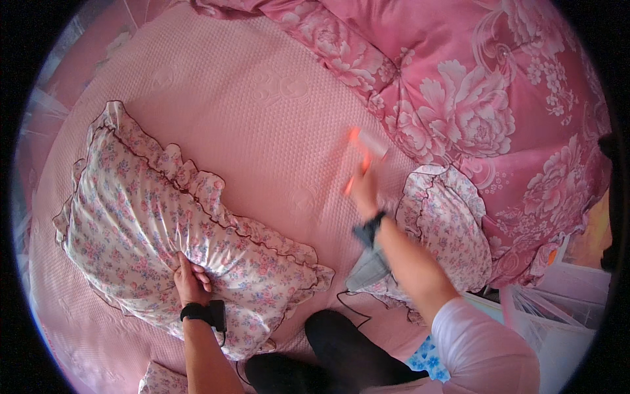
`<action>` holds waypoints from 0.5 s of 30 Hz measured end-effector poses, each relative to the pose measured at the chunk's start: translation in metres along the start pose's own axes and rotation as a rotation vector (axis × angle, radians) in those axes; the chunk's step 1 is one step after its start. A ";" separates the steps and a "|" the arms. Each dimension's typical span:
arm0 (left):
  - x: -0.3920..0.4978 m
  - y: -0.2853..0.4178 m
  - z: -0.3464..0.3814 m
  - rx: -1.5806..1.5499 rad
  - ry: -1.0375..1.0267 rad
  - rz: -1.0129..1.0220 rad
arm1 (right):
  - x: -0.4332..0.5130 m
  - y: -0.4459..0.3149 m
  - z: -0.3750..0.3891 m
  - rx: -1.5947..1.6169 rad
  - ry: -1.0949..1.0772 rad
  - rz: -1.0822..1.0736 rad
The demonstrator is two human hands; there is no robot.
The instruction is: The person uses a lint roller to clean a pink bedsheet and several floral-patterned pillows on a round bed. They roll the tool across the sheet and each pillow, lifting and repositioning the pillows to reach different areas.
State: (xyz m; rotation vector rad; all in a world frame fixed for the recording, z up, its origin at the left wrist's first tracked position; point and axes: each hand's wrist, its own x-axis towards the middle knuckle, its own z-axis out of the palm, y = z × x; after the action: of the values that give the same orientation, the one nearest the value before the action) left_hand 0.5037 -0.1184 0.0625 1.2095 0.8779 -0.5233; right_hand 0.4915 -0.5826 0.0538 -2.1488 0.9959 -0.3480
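My left hand (192, 278) grips a pinched fold of a floral pillow (142, 212) with ruffled, dark-edged trim, and the fabric gathers in creases around the fingers. My right hand (364, 189) is closed around the orange handle of a lint roller (371, 144) or similar roller tool, blurred, over the pink quilted bed cover (275, 118). Part of the handle shows on both sides of the fist. Whether the roller touches the cover cannot be told. Each wrist wears a dark band; a cable hangs from the left one.
A pink flowered quilt (453, 98) lies bunched at the upper right. Beside my right forearm rests a second floral pillow (448, 231), with a grey object (369, 271) and a black cable (362, 315) near it. My dark-clothed legs are at the bottom.
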 end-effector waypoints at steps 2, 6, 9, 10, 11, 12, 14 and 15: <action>-0.001 0.000 0.001 0.037 0.011 0.009 | 0.060 -0.019 0.013 0.100 -0.067 0.173; -0.001 0.001 0.003 0.003 0.012 -0.007 | -0.016 -0.056 0.049 0.198 -0.150 0.239; -0.001 0.001 0.002 -0.012 -0.012 -0.027 | -0.143 -0.057 0.051 -0.038 -0.393 0.087; -0.001 0.001 0.002 -0.026 0.006 -0.045 | -0.169 -0.054 0.046 0.026 -0.464 0.124; -0.001 0.001 0.001 -0.019 -0.015 -0.042 | -0.177 -0.052 0.043 0.254 -0.599 0.448; 0.000 0.002 0.001 -0.028 -0.020 -0.041 | -0.171 -0.052 0.037 0.488 -0.700 0.738; 0.000 0.002 0.002 -0.023 -0.024 -0.042 | -0.118 -0.058 0.029 0.557 -0.790 0.493; -0.001 0.002 0.002 -0.018 -0.023 -0.044 | -0.077 -0.065 0.028 0.452 -0.747 0.459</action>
State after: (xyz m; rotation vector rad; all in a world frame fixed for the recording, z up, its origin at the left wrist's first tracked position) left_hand 0.5053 -0.1195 0.0643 1.1676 0.8897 -0.5628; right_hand 0.4905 -0.4833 0.0852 -1.3968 0.8217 0.3981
